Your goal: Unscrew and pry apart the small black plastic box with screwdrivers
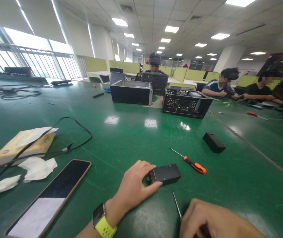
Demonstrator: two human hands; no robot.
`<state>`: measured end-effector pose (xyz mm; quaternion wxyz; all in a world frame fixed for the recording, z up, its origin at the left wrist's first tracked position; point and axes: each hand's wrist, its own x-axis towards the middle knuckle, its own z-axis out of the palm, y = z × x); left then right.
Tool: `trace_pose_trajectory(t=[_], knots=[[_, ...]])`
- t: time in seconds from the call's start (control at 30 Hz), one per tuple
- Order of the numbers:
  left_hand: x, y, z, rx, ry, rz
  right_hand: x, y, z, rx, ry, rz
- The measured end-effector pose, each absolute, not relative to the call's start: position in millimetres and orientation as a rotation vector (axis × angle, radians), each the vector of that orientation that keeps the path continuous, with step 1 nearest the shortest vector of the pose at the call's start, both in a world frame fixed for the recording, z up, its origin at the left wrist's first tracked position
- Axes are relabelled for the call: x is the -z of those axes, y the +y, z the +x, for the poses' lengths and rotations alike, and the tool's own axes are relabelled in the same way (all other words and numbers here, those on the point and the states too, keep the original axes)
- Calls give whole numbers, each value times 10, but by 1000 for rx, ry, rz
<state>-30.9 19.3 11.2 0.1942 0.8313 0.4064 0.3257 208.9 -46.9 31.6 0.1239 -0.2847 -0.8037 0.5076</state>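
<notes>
Under everything, a green table (121,138); toward its far side, computer cases (130,95). At near left, a phone (48,198) lying flat. Then the right hand (205,218), fingers tightly curled, and the left hand (135,185), half closed. Next a black box (166,173), seemingly resting on the table, gripped at its left end between left thumb and fingers. Beyond it to the right, an orange-handled screwdriver (194,164). Smallest, a slim-shafted tool (176,203) in the right fist, handle mostly hidden, tip near the box, not touching. Nothing visibly removed from the box; cannot tell the amount left.
</notes>
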Motion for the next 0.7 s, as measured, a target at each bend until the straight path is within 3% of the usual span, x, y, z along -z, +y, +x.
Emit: trace_pose_trajectory(t=[0.13, 0.2, 0.5, 0.7], knots=[[-131, 191, -315, -907, 1034, 2396, -317, -376, 2167, -604, -2180, -1139], [-132, 184, -317, -948, 899, 2433, -279, -328, 2204, -319, -2145, -1222], [-138, 173, -309, -1162, 693, 2431, -156, -231, 2095, -361, -2314, -1147], [-88, 200, -407, -1259, 887, 2442, -222, -10, 2741, 109, -1787, -1449]])
